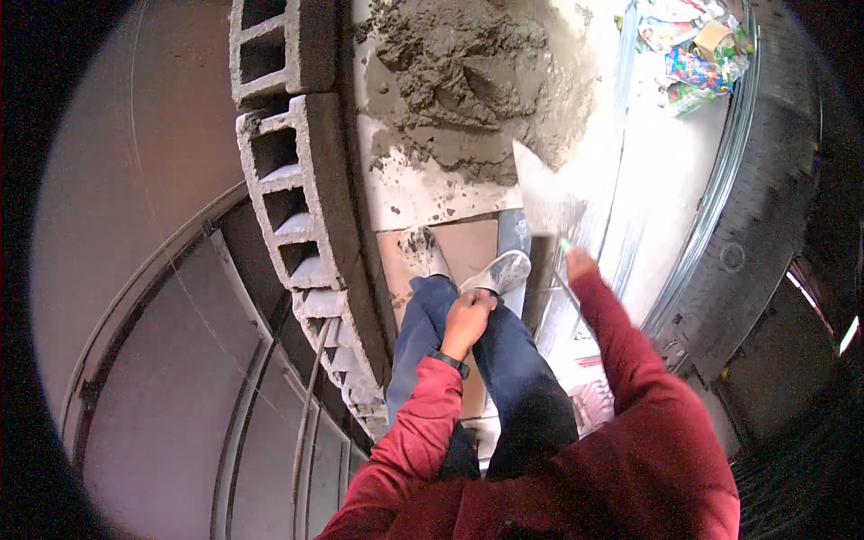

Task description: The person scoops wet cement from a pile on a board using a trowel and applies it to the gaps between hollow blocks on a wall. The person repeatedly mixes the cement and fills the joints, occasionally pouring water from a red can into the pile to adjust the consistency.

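Note:
My right hand grips the handle of a flat metal trowel with a wide pale blade, held at the right edge of a grey wet mortar heap. My left hand is closed in front of my right leg, near that shoe; I cannot make out whether anything is in it. Below are my two shoes, spattered with dark mortar, on tan floor tiles. The mortar lies on a pale, spattered surface beyond my feet.
Hollow concrete blocks form a row along my left, beside a dark-framed panel and a thin rod. On the right are long metal strips, a pile of colourful wrappers and a dark curved surface.

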{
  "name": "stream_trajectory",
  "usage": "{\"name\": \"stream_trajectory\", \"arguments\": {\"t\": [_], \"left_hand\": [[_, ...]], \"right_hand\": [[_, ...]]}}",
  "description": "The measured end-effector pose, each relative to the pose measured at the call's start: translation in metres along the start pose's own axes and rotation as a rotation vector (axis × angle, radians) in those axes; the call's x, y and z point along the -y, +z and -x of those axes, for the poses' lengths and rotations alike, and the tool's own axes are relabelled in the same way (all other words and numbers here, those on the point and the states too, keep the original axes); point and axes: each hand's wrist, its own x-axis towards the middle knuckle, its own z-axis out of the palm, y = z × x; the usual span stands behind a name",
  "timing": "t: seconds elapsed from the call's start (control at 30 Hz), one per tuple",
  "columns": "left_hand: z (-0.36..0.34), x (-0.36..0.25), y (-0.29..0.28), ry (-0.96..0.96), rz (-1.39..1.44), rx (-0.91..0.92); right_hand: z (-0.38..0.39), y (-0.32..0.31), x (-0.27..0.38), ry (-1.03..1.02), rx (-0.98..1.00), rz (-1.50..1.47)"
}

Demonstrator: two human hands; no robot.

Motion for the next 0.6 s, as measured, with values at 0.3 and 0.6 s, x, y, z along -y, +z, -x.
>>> {"name": "stream_trajectory", "arguments": {"t": [0.3,0.6], "left_hand": [[-0.002,-0.025,-0.005,0.045,-0.038,0.067],[-0.017,-0.023,-0.008,0.033,-0.163,0.079]], "right_hand": [[-0.166,0.136,0.08,0.92,-0.337,-1.199],[-0.27,-0.028,0.097,0.773,-0.145,-1.568]]}}
